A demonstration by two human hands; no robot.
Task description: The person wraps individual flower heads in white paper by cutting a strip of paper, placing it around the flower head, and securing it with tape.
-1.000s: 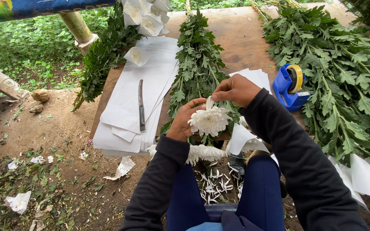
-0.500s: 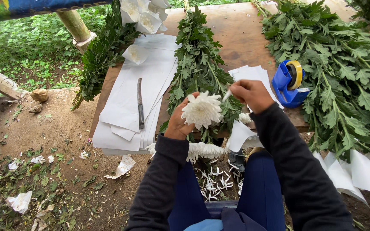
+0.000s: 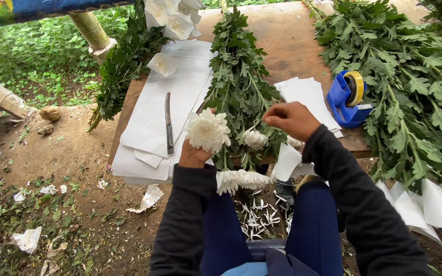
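Place: outdoors, a brown wooden desk [image 3: 292, 46] stood on dirt.
Left hand [image 3: 194, 153]: fingers held a big white flower [image 3: 208, 130] tight, just left of the leafy stem bunch [image 3: 239, 76].
Right hand [image 3: 291, 120]: fingers curled shut, near the blue tape holder [image 3: 348, 97]; I could not tell if they held anything.
Knife [image 3: 168, 122]: lay on white paper [image 3: 149, 128], left of the flower.

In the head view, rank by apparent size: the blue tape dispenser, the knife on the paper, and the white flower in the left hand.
1. white flower, though it is raised nearer the camera, so its lead is unsure.
2. blue tape dispenser, close to the flower in area.
3. knife, longest but very thin, lying on the white paper.
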